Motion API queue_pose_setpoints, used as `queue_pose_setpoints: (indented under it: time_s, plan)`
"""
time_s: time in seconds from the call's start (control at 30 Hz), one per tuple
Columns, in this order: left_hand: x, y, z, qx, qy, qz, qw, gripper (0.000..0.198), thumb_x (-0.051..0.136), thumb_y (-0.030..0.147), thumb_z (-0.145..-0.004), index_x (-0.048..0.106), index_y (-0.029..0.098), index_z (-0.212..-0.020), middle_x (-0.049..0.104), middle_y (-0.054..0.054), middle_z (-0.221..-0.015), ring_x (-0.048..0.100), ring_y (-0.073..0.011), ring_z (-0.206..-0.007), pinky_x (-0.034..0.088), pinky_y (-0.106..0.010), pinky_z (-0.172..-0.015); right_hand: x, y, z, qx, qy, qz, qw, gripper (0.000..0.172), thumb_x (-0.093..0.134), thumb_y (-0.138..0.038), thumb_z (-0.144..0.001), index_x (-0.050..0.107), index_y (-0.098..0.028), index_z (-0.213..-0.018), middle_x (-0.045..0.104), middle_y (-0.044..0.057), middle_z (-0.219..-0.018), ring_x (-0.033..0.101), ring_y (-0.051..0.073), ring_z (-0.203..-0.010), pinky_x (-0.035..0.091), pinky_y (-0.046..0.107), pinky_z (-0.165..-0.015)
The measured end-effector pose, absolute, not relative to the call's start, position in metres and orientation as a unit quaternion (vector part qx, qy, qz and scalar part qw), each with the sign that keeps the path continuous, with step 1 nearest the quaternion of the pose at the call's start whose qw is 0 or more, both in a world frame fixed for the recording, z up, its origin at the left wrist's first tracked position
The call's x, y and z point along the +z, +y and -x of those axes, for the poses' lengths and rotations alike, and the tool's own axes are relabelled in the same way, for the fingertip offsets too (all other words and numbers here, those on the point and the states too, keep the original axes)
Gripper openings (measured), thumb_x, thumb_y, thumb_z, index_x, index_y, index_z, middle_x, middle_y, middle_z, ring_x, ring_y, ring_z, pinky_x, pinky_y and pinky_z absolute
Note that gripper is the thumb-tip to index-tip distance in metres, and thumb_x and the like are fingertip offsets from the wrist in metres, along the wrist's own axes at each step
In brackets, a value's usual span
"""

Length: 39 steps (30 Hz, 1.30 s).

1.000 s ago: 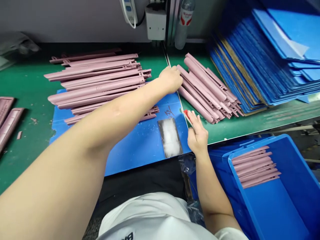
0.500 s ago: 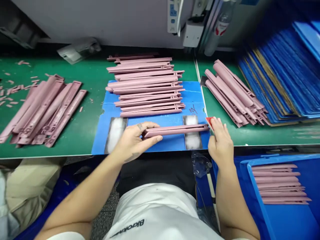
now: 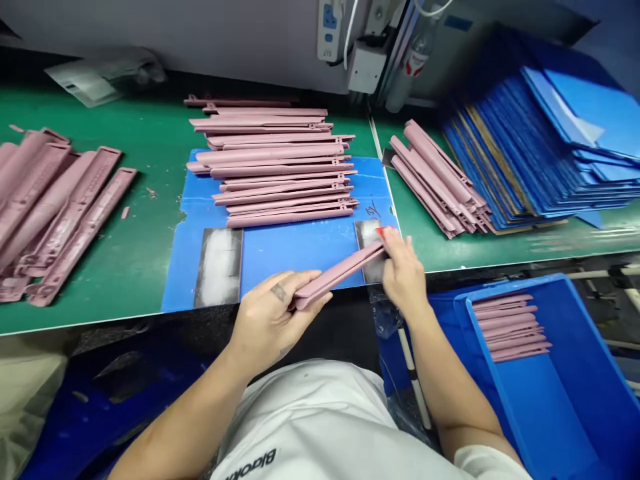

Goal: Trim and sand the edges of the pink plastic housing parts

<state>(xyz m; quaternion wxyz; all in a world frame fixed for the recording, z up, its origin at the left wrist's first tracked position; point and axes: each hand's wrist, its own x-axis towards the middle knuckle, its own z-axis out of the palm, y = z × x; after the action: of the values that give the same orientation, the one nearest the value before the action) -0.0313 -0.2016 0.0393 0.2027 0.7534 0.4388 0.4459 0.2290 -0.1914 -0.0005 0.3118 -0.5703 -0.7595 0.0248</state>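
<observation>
Left hand [image 3: 273, 327]: narrow grip, closed on the near end of a mauve plastic strip [image 3: 340, 275].
Right hand [image 3: 403, 273]: narrow grip at the strip's far end, with a red-tipped item [image 3: 383, 231] at the fingers.
Strip: held above a blue board [image 3: 300, 257], on the green bench [image 3: 100, 220].
Writing: white shirt [image 3: 300, 420] reads "Black...", the rest unclear; a scrawl on the board [image 3: 373, 211] cannot be read.

Stacked blue corrugated sheets [image 3: 525, 153] lie on the green workbench [image 3: 135, 267].
</observation>
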Motion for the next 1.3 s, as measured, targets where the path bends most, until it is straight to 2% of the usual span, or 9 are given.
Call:
queue_pose_setpoints:
  time_s: [0.17,0.33,0.5,0.7,0.87,0.97,1.03,1.17,1.3]
  plan:
    - [0.030,-0.205,0.031,0.451,0.422,-0.765,0.183,0.020,0.075,0.020,-0.096,0.073,0.021,-0.116,0.078,-0.002,-0.093,0.073,-0.0139,-0.077,0.059,-0.024,-0.077,-0.004,-0.206,-0.208,0.063,-0.835,0.473,0.273,0.075,0.045,-0.011,-0.097,0.045,-0.037,-0.167,0.053,-0.003,-0.167,0.041,0.020,-0.161,0.035,0.051,-0.136]
    - [0.020,-0.203,0.032,0.441,0.451,-0.756,0.174,0.030,0.082,0.023,-0.093,0.072,0.020,-0.120,0.079,-0.001,-0.096,0.073,-0.0120,-0.078,0.058,-0.021,-0.079,-0.006,-0.171,-0.253,0.035,-0.764,0.593,0.250,0.075,0.038,-0.002,-0.090,0.053,-0.019,-0.162,0.062,0.012,-0.159,0.052,0.028,-0.154,0.034,0.065,-0.132]
    - [0.020,-0.206,0.033,0.441,0.451,-0.757,0.171,0.030,0.083,0.024,-0.093,0.071,0.020,-0.120,0.079,0.000,-0.098,0.073,-0.0118,-0.078,0.059,-0.022,-0.080,0.001,-0.175,-0.257,0.061,-0.839,0.487,0.237,0.076,0.040,-0.004,-0.093,0.046,-0.020,-0.167,0.050,0.008,-0.169,0.042,0.024,-0.160,0.030,0.056,-0.137]
    - [0.023,-0.194,0.042,0.393,0.464,-0.763,0.221,0.027,0.076,0.027,-0.097,0.072,0.021,-0.123,0.075,-0.004,-0.102,0.072,-0.0157,-0.088,0.058,-0.027,-0.084,-0.016,-0.145,-0.303,0.056,-0.741,0.635,0.212,0.072,0.041,-0.004,-0.091,0.056,-0.018,-0.160,0.061,0.012,-0.159,0.054,0.028,-0.152,0.034,0.062,-0.133]
    - [0.016,-0.170,0.058,0.341,0.527,-0.729,0.273,0.031,0.059,0.040,-0.107,0.078,0.023,-0.125,0.080,-0.005,-0.107,0.077,-0.0201,-0.097,0.059,-0.031,-0.088,-0.021,-0.141,-0.295,0.031,-0.775,0.575,0.260,0.076,0.040,-0.003,-0.094,0.047,-0.023,-0.166,0.055,0.009,-0.165,0.048,0.023,-0.157,0.030,0.056,-0.136]
    - [0.011,-0.166,0.064,0.326,0.528,-0.720,0.312,0.043,0.071,0.051,-0.098,0.077,0.023,-0.130,0.082,-0.006,-0.113,0.079,-0.0228,-0.100,0.061,-0.032,-0.092,-0.022,-0.139,-0.280,0.026,-0.771,0.585,0.252,0.075,0.041,-0.003,-0.092,0.048,-0.020,-0.165,0.055,0.012,-0.165,0.049,0.027,-0.156,0.029,0.061,-0.135]
    - [0.012,-0.168,0.063,0.341,0.502,-0.727,0.322,0.048,0.077,0.047,-0.094,0.075,0.021,-0.134,0.083,-0.006,-0.113,0.079,-0.0209,-0.096,0.062,-0.029,-0.088,-0.017,-0.144,-0.258,0.013,-0.758,0.602,0.253,0.075,0.041,-0.004,-0.093,0.047,-0.019,-0.167,0.055,0.014,-0.165,0.048,0.030,-0.157,0.031,0.064,-0.134]
    - [0.019,-0.179,0.053,0.375,0.478,-0.729,0.315,0.032,0.073,0.037,-0.097,0.079,0.019,-0.123,0.084,-0.004,-0.098,0.077,-0.0151,-0.075,0.061,-0.023,-0.072,0.008,-0.181,-0.187,0.035,-0.812,0.497,0.304,0.079,0.042,-0.005,-0.099,0.029,-0.022,-0.175,0.049,0.012,-0.169,0.042,0.030,-0.160,0.030,0.062,-0.135]
    - [0.023,-0.186,0.050,0.402,0.457,-0.733,0.304,0.025,0.071,0.033,-0.099,0.079,0.017,-0.117,0.084,-0.006,-0.103,0.079,-0.0159,-0.079,0.062,-0.022,-0.074,0.015,-0.184,-0.171,0.067,-0.871,0.363,0.325,0.079,0.044,-0.007,-0.100,0.028,-0.027,-0.175,0.052,0.007,-0.167,0.041,0.026,-0.161,0.033,0.056,-0.136]
